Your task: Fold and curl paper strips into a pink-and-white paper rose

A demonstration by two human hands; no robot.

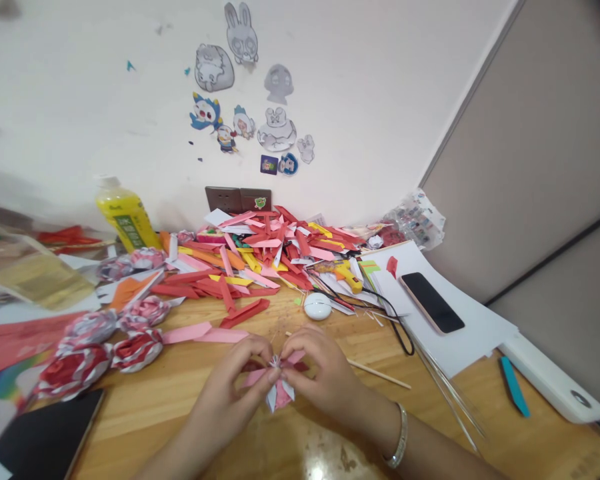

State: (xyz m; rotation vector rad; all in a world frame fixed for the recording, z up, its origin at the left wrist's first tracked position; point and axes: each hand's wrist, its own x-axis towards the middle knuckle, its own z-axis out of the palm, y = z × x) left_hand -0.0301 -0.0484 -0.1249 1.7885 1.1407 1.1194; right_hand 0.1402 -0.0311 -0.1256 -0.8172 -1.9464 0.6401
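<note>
Paper flower between both hands' fingers

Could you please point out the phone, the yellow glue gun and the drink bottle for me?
Phone (pixel 433 302): head view, on its dark screen.
Glue gun (pixel 347 274): head view, on its yellow body.
Bottle (pixel 129 219): head view, on its green label.
</note>
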